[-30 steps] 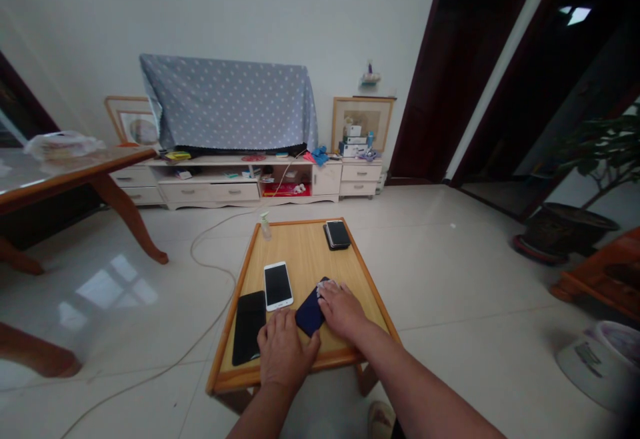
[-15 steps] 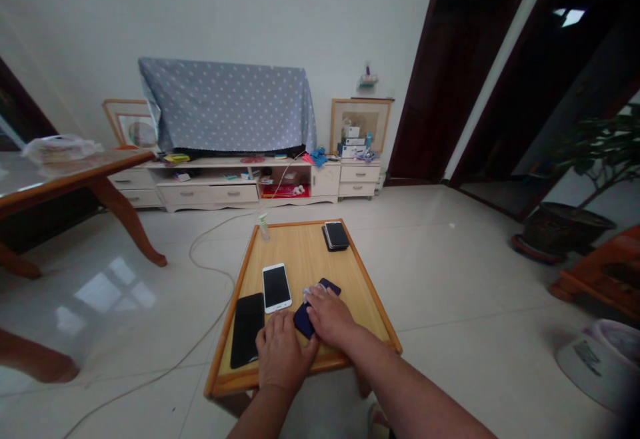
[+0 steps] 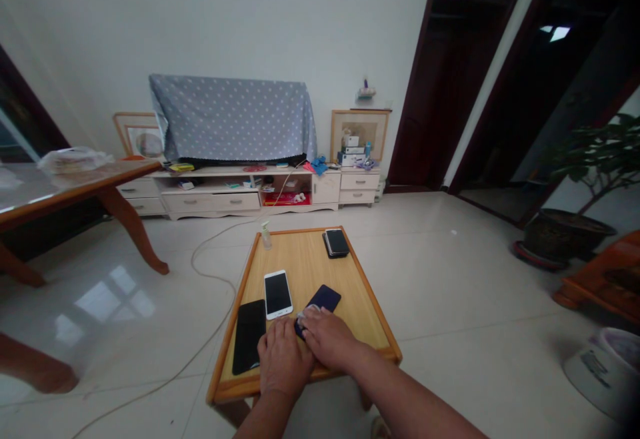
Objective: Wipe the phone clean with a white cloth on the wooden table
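Observation:
My hands are at the near edge of a low wooden tray (image 3: pixel 310 272). My right hand (image 3: pixel 327 339) presses a small white cloth (image 3: pixel 301 312) onto the lower end of a dark blue phone (image 3: pixel 323 299), whose upper end shows past my fingers. My left hand (image 3: pixel 283 359) lies next to that phone and against my right hand. Just above it is a white smartphone (image 3: pixel 278 294), and a black phone (image 3: pixel 249 336) lies to its left. Two stacked dark phones (image 3: pixel 336 243) and a small spray bottle (image 3: pixel 266 235) stand at the far edge.
A pale cable (image 3: pixel 210 285) runs across the tiled floor left of the tray. A glass-topped wooden table (image 3: pixel 75 189) stands at left, a low cabinet (image 3: pixel 215 202) at the back, a potted plant (image 3: pixel 575 189) at right, and a white bucket (image 3: pixel 597 372) at lower right.
My right hand has slid towards my left hand, uncovering more of the blue phone. The phone now lies at a flatter angle. The whole scene sits lower in the picture.

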A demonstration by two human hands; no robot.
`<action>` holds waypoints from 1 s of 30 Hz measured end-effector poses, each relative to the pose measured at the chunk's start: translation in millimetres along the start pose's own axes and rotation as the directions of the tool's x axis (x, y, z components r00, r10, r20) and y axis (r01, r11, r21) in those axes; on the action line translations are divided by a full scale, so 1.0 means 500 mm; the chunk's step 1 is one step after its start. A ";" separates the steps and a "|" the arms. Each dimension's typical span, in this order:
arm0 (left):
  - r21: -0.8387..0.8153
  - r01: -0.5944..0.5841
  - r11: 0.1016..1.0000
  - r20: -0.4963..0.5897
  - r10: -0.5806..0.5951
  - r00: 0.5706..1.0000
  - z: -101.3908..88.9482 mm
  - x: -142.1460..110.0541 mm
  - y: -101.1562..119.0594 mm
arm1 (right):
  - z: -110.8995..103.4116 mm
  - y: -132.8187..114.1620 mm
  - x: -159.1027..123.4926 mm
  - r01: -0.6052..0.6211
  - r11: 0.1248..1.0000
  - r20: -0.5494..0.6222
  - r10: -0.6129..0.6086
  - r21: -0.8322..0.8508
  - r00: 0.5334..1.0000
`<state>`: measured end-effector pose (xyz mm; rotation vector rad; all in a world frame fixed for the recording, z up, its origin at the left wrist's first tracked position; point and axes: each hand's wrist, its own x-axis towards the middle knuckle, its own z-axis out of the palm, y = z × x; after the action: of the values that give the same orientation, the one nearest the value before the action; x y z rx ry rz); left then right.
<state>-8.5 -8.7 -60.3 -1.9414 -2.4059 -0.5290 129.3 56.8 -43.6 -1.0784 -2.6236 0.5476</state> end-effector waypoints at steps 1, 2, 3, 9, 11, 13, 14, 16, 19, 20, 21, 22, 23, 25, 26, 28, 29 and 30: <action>0.001 0.000 1.000 0.001 0.000 1.000 -0.001 -0.001 0.000 | 0.002 -0.007 -0.004 0.046 0.999 0.023 -0.046 0.005 0.999; 0.001 0.000 1.000 0.002 0.000 1.000 -0.002 -0.001 0.000 | 0.001 -0.007 -0.007 0.068 0.998 0.039 -0.068 0.008 0.997; 0.000 -0.001 1.000 0.003 0.001 1.000 -0.004 -0.002 0.002 | -0.004 -0.001 -0.009 0.062 0.998 0.044 -0.062 0.006 0.997; 0.008 -0.005 1.000 -0.011 0.005 1.000 -0.022 -0.009 0.019 | -0.045 0.073 -0.018 -0.237 0.968 -0.073 0.231 -0.082 0.970; 0.017 -0.006 1.000 -0.026 0.006 1.000 -0.025 -0.011 0.024 | -0.040 0.064 -0.029 -0.181 0.980 -0.060 0.176 -0.088 0.982; 0.024 -0.010 1.000 -0.026 0.011 1.000 -0.025 -0.013 0.025 | -0.027 0.040 -0.041 -0.045 0.996 -0.023 0.043 -0.077 0.999; 0.027 -0.011 1.000 -0.021 0.012 1.000 -0.024 -0.013 0.025 | -0.021 0.028 -0.046 0.022 0.997 -0.001 -0.023 -0.068 1.000; 0.027 -0.013 1.000 -0.003 0.013 1.000 -0.023 -0.012 0.023 | -0.016 0.015 -0.053 0.104 0.993 0.036 -0.103 -0.051 0.994; 0.012 -0.020 1.000 0.026 0.019 0.999 -0.023 -0.008 0.021 | -0.033 0.038 -0.052 0.041 0.998 0.009 -0.041 -0.044 0.999; 0.007 -0.023 1.000 0.033 0.023 0.999 -0.023 -0.007 0.021 | -0.043 0.053 -0.051 -0.018 0.999 -0.022 0.017 -0.046 1.000; 0.007 -0.022 1.000 0.038 0.022 0.999 -0.023 -0.006 0.021 | -0.052 0.067 -0.050 -0.083 0.995 -0.050 0.081 -0.051 0.995; 0.010 -0.019 1.000 0.043 0.018 0.999 -0.022 -0.005 0.021 | -0.060 0.079 -0.049 -0.139 0.989 -0.074 0.135 -0.058 0.988; 0.015 -0.014 1.000 0.048 0.013 0.999 -0.021 -0.005 0.021 | -0.065 0.085 -0.049 -0.174 0.982 -0.086 0.168 -0.066 0.982; 0.027 -0.004 1.000 0.055 0.002 0.998 -0.017 -0.004 0.021 | -0.064 0.078 -0.053 -0.159 0.984 -0.080 0.152 -0.084 0.985; 0.030 -0.004 1.000 0.056 0.002 0.998 -0.015 -0.003 0.021 | -0.058 0.067 -0.057 -0.112 0.990 -0.067 0.106 -0.091 0.992; 0.037 -0.009 0.999 0.057 0.007 0.998 -0.011 -0.003 0.020 | -0.042 0.037 -0.064 0.015 0.995 -0.023 -0.017 -0.100 1.000; 0.040 -0.011 0.999 0.060 0.009 0.998 -0.011 -0.003 0.020 | -0.034 0.025 -0.066 0.069 0.992 0.001 -0.069 -0.104 0.998; 0.043 -0.011 0.999 0.065 0.008 0.998 -0.011 -0.003 0.020 | -0.029 0.017 -0.067 0.108 0.989 0.025 -0.105 -0.106 0.994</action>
<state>0.1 -9.8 -52.8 -1.9816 -2.4228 -0.4157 163.3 42.0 -37.5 -0.9599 -2.7363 0.4008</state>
